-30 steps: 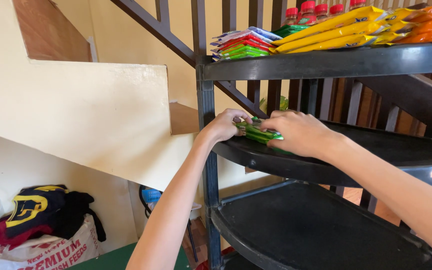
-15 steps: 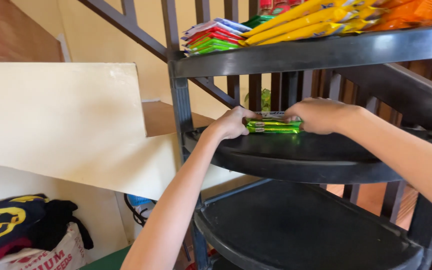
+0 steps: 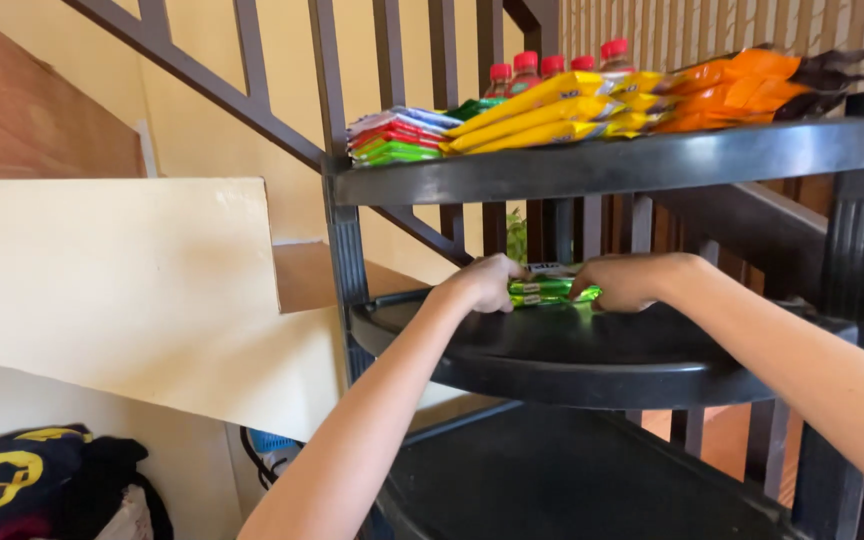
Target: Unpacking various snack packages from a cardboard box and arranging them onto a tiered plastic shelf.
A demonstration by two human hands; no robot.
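Here, left hand (image 3: 484, 284) and right hand (image 3: 624, 282) pinch opposite ends of green foil packets (image 3: 549, 291) on middle shelf (image 3: 592, 375); likely light, crinkly, slippery; end grip suits.

Both hands (image 3: 552, 285) grip green packets (image 3: 549, 291) — on middle shelf (image 3: 592, 350).

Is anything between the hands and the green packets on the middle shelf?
Nothing visible. The left hand and right hand already grip the green packets from either end on the middle shelf; the shelf surface in front of them is bare.
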